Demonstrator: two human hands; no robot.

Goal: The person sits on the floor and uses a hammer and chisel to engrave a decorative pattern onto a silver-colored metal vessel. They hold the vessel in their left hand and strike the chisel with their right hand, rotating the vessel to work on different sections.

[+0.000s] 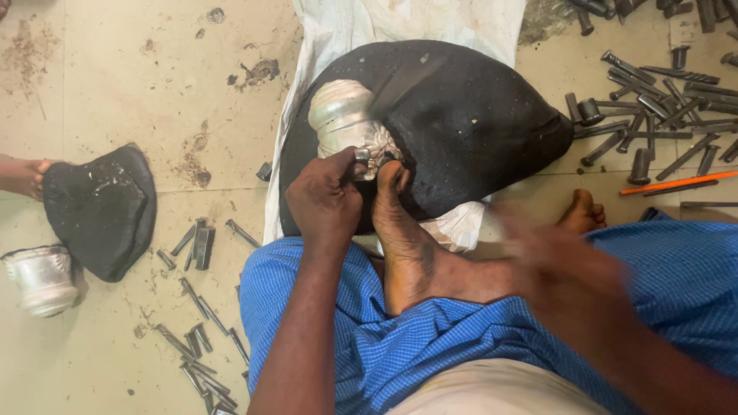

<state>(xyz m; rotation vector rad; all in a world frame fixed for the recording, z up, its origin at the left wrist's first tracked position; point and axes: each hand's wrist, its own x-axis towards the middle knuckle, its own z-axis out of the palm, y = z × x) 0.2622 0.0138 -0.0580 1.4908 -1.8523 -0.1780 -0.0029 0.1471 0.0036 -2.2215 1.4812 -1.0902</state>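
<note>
At far left a silver vessel (40, 278) lies on the floor (138, 92) beside a small black pad (100, 211), with steel punches (196, 244) scattered near. The left hand (327, 201) is clenched around a short punch (362, 156), its tip set against an embossed silver pot (347, 123) lying on a large black mound (461, 115). A bare foot (400, 223) presses beside the pot. The right hand (565, 269) is blurred; its grip cannot be told. More punches (653, 107) lie at right.
</note>
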